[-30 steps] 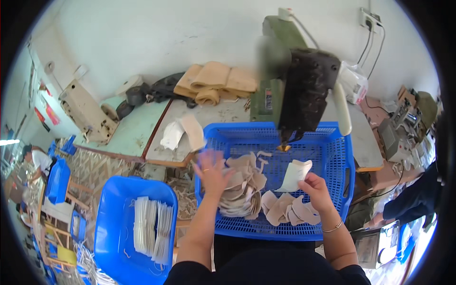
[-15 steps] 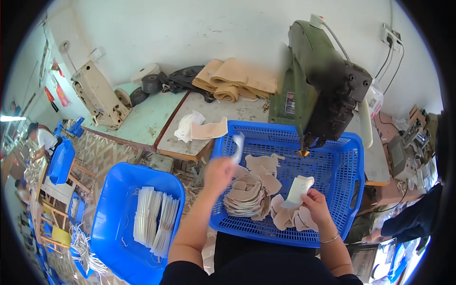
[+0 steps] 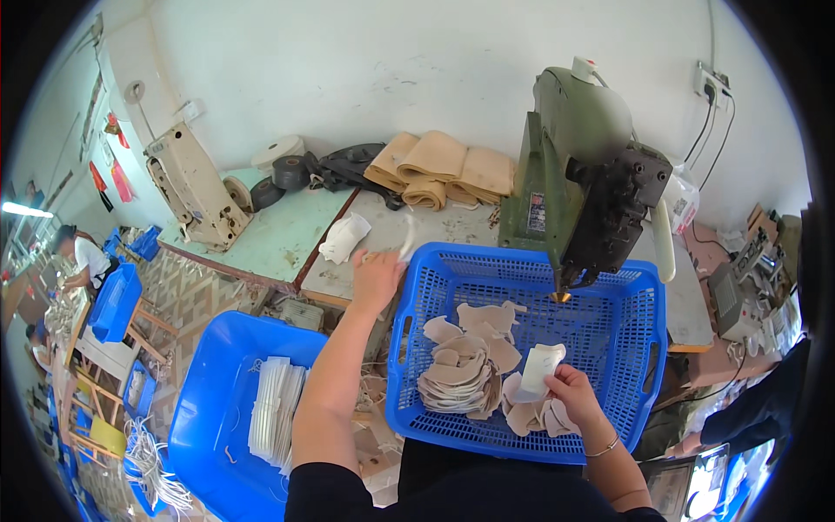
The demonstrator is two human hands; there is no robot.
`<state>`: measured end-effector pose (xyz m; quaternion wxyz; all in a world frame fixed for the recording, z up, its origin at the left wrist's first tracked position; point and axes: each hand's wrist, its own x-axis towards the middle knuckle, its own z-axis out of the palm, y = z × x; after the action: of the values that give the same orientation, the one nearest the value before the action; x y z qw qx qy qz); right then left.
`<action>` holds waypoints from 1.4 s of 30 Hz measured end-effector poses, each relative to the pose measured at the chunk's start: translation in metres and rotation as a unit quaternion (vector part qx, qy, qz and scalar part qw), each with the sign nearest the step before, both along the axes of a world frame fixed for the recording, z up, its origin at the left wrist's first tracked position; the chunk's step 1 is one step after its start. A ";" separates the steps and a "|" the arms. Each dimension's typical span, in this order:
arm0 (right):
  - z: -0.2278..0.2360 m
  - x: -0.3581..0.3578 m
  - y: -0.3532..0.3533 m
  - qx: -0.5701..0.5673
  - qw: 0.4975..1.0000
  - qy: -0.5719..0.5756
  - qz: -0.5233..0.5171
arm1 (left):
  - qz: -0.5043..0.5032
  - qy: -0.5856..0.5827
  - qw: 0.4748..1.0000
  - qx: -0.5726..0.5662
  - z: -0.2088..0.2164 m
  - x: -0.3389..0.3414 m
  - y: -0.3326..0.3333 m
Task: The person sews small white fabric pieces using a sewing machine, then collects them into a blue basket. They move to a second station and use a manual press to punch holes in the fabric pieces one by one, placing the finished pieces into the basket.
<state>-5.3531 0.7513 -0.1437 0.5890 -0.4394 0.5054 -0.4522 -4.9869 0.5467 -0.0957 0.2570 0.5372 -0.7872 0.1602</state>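
My left hand (image 3: 378, 280) reaches to the table's near edge, left of the blue basket. A thin white strip (image 3: 408, 237), smeared by motion, stands up from beside its thumb and appears pinched there. White folded fabric (image 3: 345, 237) lies on the table just beyond its fingers. My right hand (image 3: 571, 391) is closed on a small whitish fabric piece (image 3: 541, 369), gripped by one edge above the basket. Below it, loose beige fabric pieces (image 3: 520, 418) lie in the blue basket (image 3: 522, 445). Left of these sits a layered stack of similar pieces (image 3: 457, 383).
A dark green machine (image 3: 600, 187) overhangs the basket's back right. Beige fabric rolls (image 3: 444, 165) and black tape rolls (image 3: 290, 172) lie along the wall. At left, a blue tub (image 3: 204, 418) holds bundled white strips (image 3: 277, 409). Another person (image 3: 85, 257) works at far left.
My left hand has moved left and away from me, from over the basket to the table edge. The right hand still holds its fabric piece. The view has shifted slightly.
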 end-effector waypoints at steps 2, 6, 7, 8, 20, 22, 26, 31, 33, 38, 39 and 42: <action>0.001 -0.001 0.000 -0.004 1.000 0.002 -0.001 | 0.065 0.121 0.991 -0.002 0.011 0.015 -0.013; 0.001 -0.005 0.005 0.006 1.000 0.000 -0.021 | 0.157 0.275 0.946 0.071 0.023 0.063 -0.044; 0.001 -0.005 0.006 0.002 1.000 -0.001 -0.021 | 0.238 0.217 0.946 0.037 0.016 0.072 -0.050; 0.001 -0.005 0.008 0.010 0.999 -0.008 -0.029 | 0.320 0.157 0.934 0.024 0.007 0.079 -0.057; 0.054 -0.005 -0.003 -0.119 0.992 0.014 -0.049 | 0.085 0.324 0.931 -0.142 0.014 -0.030 -0.056; 0.061 -0.006 -0.012 -0.136 0.989 0.033 -0.041 | -0.152 0.463 0.870 0.076 0.021 -0.087 0.000; 0.068 0.000 -0.025 -0.167 0.986 -0.012 -0.021 | -0.401 0.438 0.776 0.214 0.023 -0.173 0.098; 0.078 -0.005 -0.029 -0.159 0.984 -0.080 -0.012 | -0.270 0.511 0.760 0.297 0.038 -0.203 0.122; 0.080 -0.007 -0.030 -0.144 0.986 -0.080 -0.013 | -0.258 0.523 0.751 0.309 0.042 -0.206 0.120; 0.078 -0.007 -0.034 -0.145 0.982 -0.122 -0.025 | -0.243 0.539 0.745 0.308 0.043 -0.212 0.116; 0.078 -0.007 -0.035 -0.149 0.980 -0.127 -0.027 | -0.239 0.534 0.755 0.296 0.043 -0.213 0.116; 0.079 -0.008 -0.038 -0.143 0.981 -0.128 -0.028 | -0.229 0.532 0.761 0.291 0.044 -0.212 0.113</action>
<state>-5.3608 0.7137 -0.0647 0.5670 -0.4430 0.3683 -0.5887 -5.1990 0.6601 -0.0515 0.4947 0.3884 -0.6326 -0.4520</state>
